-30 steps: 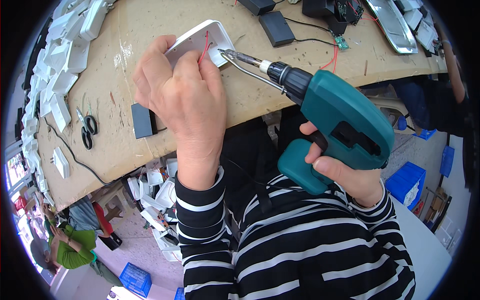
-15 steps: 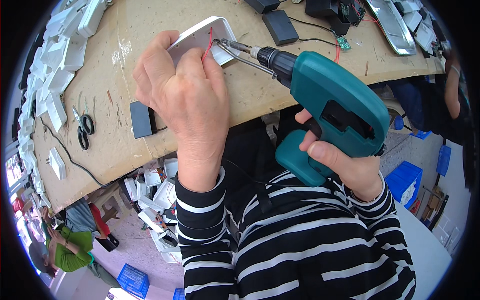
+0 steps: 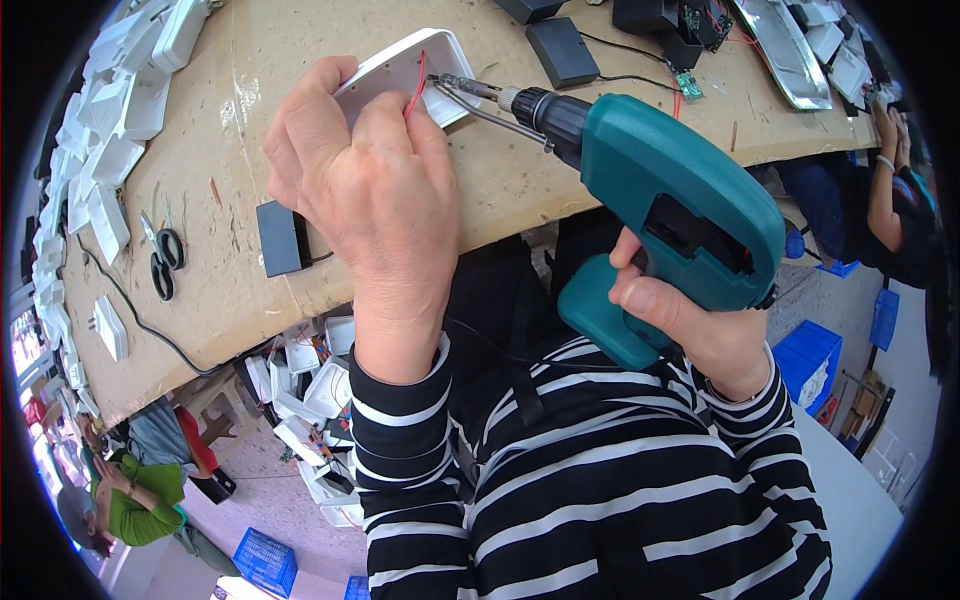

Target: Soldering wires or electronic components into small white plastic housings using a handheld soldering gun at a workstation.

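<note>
On bench: scissors [image 3: 160, 262], black box [image 3: 279, 238], white casings [image 3: 100, 170]
Left hand [image 3: 365, 190]: gripping white housing [image 3: 410, 62]
Right hand [image 3: 690, 325]: gripping teal drill [image 3: 670, 210]
Surface: brown worktable [image 3: 520, 180]

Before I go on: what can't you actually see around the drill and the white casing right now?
Head view only:
- White plastic casing: near half hidden under the left hand.
- Teal drill: grip covered by the right hand.
- Bit tip: too small to tell whether it sits on a screw.
</note>
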A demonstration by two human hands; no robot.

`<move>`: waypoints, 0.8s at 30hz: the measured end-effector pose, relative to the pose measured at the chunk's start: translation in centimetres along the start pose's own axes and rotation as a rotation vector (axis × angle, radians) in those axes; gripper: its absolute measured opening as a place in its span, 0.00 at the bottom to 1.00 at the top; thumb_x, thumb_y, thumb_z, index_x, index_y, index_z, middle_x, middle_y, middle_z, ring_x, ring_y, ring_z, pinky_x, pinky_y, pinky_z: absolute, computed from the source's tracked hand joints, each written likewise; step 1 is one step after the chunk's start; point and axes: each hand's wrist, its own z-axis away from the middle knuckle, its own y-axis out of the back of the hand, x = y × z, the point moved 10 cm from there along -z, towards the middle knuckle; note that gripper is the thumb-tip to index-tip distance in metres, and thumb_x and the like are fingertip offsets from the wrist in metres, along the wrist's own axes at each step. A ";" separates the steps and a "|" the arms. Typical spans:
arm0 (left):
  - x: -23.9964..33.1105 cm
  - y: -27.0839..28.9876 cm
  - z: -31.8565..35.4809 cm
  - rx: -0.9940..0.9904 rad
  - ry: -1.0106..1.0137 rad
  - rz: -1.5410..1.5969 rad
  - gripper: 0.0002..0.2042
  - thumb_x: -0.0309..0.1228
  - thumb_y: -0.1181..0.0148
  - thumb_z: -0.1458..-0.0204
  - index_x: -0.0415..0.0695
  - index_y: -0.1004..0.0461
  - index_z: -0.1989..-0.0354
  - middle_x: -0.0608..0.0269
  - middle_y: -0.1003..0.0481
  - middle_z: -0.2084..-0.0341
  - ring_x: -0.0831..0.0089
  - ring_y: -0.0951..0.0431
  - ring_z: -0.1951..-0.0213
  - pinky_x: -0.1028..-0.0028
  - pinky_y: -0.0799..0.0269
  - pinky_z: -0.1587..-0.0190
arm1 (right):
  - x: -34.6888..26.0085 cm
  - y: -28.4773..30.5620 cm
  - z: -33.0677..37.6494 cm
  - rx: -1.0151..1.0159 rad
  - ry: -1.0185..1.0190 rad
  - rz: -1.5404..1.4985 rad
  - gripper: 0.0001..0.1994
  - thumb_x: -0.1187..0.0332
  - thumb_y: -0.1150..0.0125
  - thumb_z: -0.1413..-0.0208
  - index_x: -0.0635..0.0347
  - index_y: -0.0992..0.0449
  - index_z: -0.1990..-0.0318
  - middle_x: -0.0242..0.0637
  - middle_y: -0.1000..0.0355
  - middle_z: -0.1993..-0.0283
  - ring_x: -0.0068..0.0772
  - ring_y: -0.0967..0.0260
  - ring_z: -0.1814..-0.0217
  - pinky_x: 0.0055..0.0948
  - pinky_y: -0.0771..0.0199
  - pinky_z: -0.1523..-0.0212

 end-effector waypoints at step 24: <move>0.1 0.1 0.0 0.002 0.000 0.000 0.03 0.24 0.39 0.61 0.39 0.24 0.76 0.59 0.32 0.53 0.58 0.36 0.51 0.60 0.44 0.52 | 0.4 -0.6 0.6 -0.070 -0.037 0.098 0.25 0.72 0.32 0.53 0.64 0.33 0.47 0.37 0.28 0.63 0.27 0.28 0.63 0.26 0.24 0.60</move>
